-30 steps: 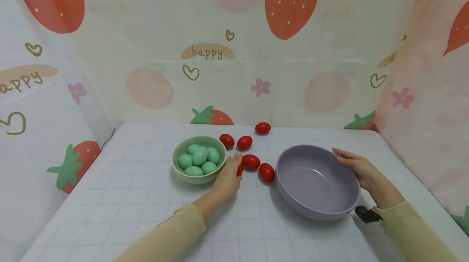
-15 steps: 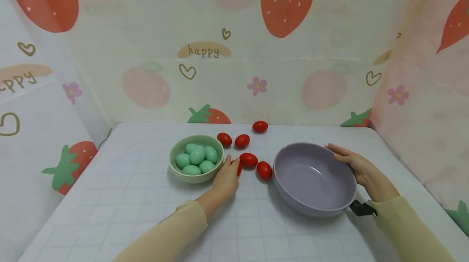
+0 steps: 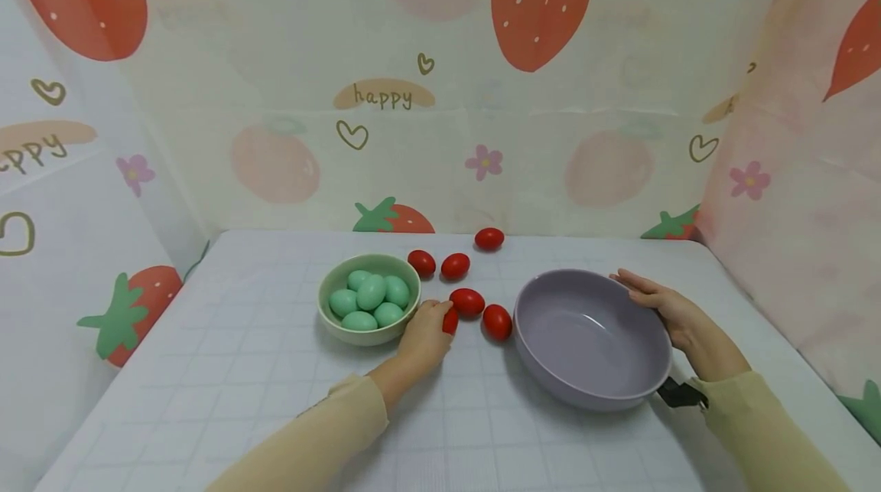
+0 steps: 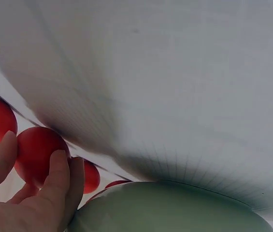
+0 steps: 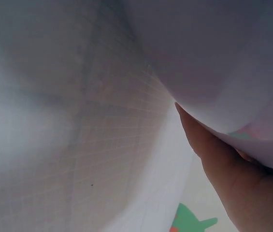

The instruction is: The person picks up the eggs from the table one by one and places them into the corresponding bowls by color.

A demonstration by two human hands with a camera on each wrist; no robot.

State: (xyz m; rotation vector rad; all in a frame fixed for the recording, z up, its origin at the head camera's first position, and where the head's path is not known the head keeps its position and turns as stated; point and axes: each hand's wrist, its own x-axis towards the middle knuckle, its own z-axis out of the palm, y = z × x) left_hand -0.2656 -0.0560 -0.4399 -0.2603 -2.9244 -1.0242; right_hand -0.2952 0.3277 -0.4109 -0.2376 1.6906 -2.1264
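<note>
From the head view, grasps a red egg (image 3: 450, 321) in the left hand (image 3: 423, 337), just to the right of a green bowl (image 3: 368, 339), with part of that egg hidden behind the fingers. Shows pale green eggs (image 3: 372, 292) heaped inside the green bowl. Rests the right hand (image 3: 677, 317) against the far right side of a lilac bowl (image 3: 593, 347), with fingers extended rather than clenched. Also shows loose red eggs (image 3: 467, 302) on the white gridded table (image 3: 447, 431): close to the held egg, just beside the lilac bowl, in a pair behind the green bowl's right side, and near the back edge. Rises behind all this to a backdrop (image 3: 402, 171) printed with strawberries, hearts and flowers. From the left wrist view, shows the red egg pinched between thumb and curled fingers, with another red egg beside the thumb and more red beyond the fingertips. Includes the green bowl's curved outer wall just beside the hand. Leaves unclear whether the held egg touches the table. From the right wrist view, shows part of the right hand lying straight along the lilac bowl's outer wall, above a strip of printed backdrop; cannot make out every finger here.
</note>
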